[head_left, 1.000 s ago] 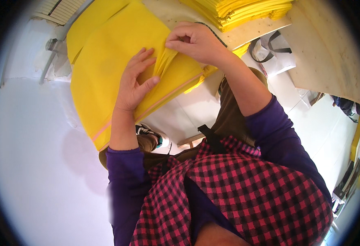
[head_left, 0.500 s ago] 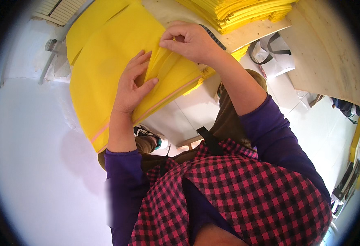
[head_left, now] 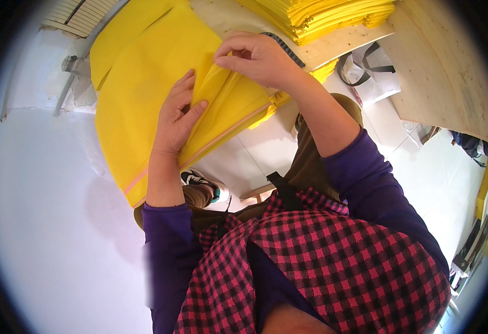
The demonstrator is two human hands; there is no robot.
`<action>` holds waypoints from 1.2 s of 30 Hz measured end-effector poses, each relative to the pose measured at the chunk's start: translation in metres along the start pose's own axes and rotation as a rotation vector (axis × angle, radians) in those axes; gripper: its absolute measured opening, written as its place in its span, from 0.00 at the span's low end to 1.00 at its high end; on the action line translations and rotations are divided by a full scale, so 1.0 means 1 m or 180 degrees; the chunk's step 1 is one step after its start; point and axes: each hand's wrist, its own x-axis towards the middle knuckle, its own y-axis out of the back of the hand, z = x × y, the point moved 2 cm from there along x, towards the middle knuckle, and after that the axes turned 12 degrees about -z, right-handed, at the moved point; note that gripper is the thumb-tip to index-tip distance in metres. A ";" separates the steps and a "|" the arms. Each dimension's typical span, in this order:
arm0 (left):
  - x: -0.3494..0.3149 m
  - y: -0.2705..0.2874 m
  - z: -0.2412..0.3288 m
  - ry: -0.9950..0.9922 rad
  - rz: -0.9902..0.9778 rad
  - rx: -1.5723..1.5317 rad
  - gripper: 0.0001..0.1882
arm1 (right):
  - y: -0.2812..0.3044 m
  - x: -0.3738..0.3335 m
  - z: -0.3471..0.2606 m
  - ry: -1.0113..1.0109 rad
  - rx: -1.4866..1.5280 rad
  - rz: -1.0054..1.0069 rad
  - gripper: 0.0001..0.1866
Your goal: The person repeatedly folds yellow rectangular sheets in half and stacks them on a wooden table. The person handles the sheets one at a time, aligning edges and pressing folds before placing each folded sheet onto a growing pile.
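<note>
Yellow fabric pieces (head_left: pixel 138 100) lie layered over the work surface in front of me, a pale strip running along their near edge. My right hand (head_left: pixel 258 60) pinches the raised edge of a yellow fabric layer between thumb and fingers. That layer stands up in a loose fold, slanting down toward my left hand. Resting on the fabric left of this fold, my left hand (head_left: pixel 176 119) has its thumb apart from its slightly bent fingers. Some of its fingertips are partly hidden along the fold.
A thick stack of folded yellow fabric (head_left: pixel 338 16) sits on the wooden table (head_left: pixel 324 47) at the far right. Behind my right wrist is a dark ridged strip (head_left: pixel 285 47). A white bag (head_left: pixel 374 75) with dark handles stands below the table, beside a wooden panel (head_left: pixel 444 72).
The raised fold has opened wider and leans a little leftward. My left thumb has shifted slightly left, and its fingers have bent somewhat; my right hand keeps its pinch nearly in place.
</note>
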 end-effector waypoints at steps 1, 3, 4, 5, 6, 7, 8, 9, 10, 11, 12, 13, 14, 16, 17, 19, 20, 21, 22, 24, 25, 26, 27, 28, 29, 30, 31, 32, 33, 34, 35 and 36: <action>0.000 0.000 0.001 -0.0008 0.0015 -0.0014 0.14 | 0.001 -0.002 0.000 -0.0042 0.0106 -0.0032 0.08; 0.001 -0.001 0.003 0.0014 0.0023 -0.0037 0.14 | 0.004 -0.007 0.002 -0.0204 0.0260 -0.0071 0.09; 0.001 -0.001 0.003 0.0019 0.0026 -0.0053 0.14 | 0.005 -0.010 0.004 -0.0288 0.0391 -0.0086 0.10; 0.001 -0.001 0.004 -0.0005 0.0014 -0.0047 0.14 | 0.008 -0.013 0.005 -0.0310 0.0300 -0.0111 0.11; 0.002 -0.001 0.004 -0.0030 0.0002 -0.0042 0.14 | 0.010 -0.016 0.006 -0.0345 0.0248 -0.0127 0.12; 0.001 -0.001 0.004 -0.0054 -0.0012 -0.0037 0.14 | 0.013 -0.019 0.007 -0.0382 0.0196 -0.0143 0.13; 0.001 -0.001 0.004 -0.0053 -0.0013 -0.0008 0.14 | 0.016 -0.022 0.008 -0.0301 0.0182 -0.0194 0.13; 0.000 0.000 0.004 -0.0052 -0.0011 0.0022 0.14 | 0.020 -0.025 0.009 -0.0219 0.0166 -0.0248 0.14; 0.000 0.000 0.004 -0.0049 -0.0010 0.0050 0.14 | 0.023 -0.027 0.009 -0.0139 0.0152 -0.0302 0.14; 0.000 0.000 0.004 -0.0049 0.0000 0.0056 0.14 | 0.027 -0.030 0.010 -0.0134 0.0067 -0.0429 0.14; -0.001 0.000 0.003 -0.0049 0.0010 0.0063 0.14 | 0.030 -0.032 0.011 -0.0128 -0.0018 -0.0556 0.14; 0.000 -0.001 0.003 -0.0047 0.0018 0.0068 0.14 | 0.032 -0.034 0.012 -0.0133 -0.0107 -0.0648 0.15; 0.000 -0.001 0.003 -0.0063 0.0039 0.0014 0.14 | 0.032 -0.036 0.013 -0.0154 -0.0105 -0.0788 0.14; 0.001 -0.002 0.003 -0.0096 0.0075 -0.0092 0.14 | 0.030 -0.038 0.015 -0.0237 -0.0117 -0.1007 0.13; 0.001 -0.002 0.003 -0.0076 0.0066 -0.0063 0.14 | 0.028 -0.038 0.016 -0.0278 -0.0120 -0.1038 0.11; 0.000 -0.002 0.004 -0.0033 0.0054 0.0000 0.14 | 0.023 -0.037 0.018 -0.0337 -0.0130 -0.1142 0.08; 0.001 -0.002 0.004 -0.0037 0.0037 0.0024 0.14 | 0.021 -0.037 0.020 -0.0449 -0.0058 -0.1137 0.07; 0.001 -0.002 0.004 -0.0040 0.0020 0.0048 0.14 | 0.019 -0.036 0.021 -0.0500 0.0016 -0.1143 0.07; 0.001 -0.001 0.004 -0.0043 0.0004 0.0072 0.13 | 0.018 -0.035 0.021 -0.0533 0.0090 -0.1150 0.06; 0.001 -0.001 0.003 -0.0057 0.0004 0.0084 0.13 | 0.017 -0.035 0.021 -0.0492 0.0068 -0.1094 0.05; 0.001 0.000 0.003 -0.0079 -0.0009 0.0105 0.13 | 0.017 -0.034 0.021 -0.0492 0.0037 -0.1063 0.05; 0.001 0.000 0.003 -0.0072 -0.0014 0.0129 0.13 | 0.017 -0.034 0.020 -0.0451 0.0073 -0.1035 0.05; 0.001 0.000 0.002 -0.0081 -0.0031 0.0169 0.14 | 0.017 -0.034 0.020 -0.0439 0.0087 -0.1003 0.05; 0.001 0.000 0.002 -0.0088 -0.0049 0.0210 0.14 | 0.017 -0.034 0.019 -0.0427 0.0104 -0.0972 0.05; 0.000 0.000 0.002 -0.0086 -0.0034 0.0211 0.15 | 0.017 -0.034 0.018 -0.0339 0.0038 -0.0946 0.05; 0.000 0.000 0.002 -0.0083 -0.0018 0.0212 0.15 | 0.017 -0.033 0.016 -0.0251 -0.0028 -0.0919 0.04; 0.000 0.000 0.002 -0.0062 -0.0009 0.0202 0.16 | 0.018 -0.032 0.015 -0.0163 -0.0093 -0.0893 0.04; 0.000 0.000 0.003 -0.0061 -0.0025 0.0240 0.17 | 0.018 -0.030 0.014 -0.0143 -0.0078 -0.0876 0.04; 0.000 0.000 0.003 -0.0043 -0.0049 0.0269 0.17 | 0.018 -0.029 0.013 -0.0121 -0.0063 -0.0860 0.05; 0.000 0.000 0.004 -0.0072 -0.0076 0.0269 0.18 | 0.018 -0.028 0.012 -0.0098 -0.0046 -0.0845 0.05; 0.001 0.000 0.005 -0.0035 -0.0088 0.0337 0.18 | 0.018 -0.026 0.010 -0.0077 -0.0045 -0.0811 0.05; 0.001 0.000 0.005 -0.0048 -0.0107 0.0377 0.19 | 0.017 -0.025 0.009 -0.0056 -0.0044 -0.0777 0.05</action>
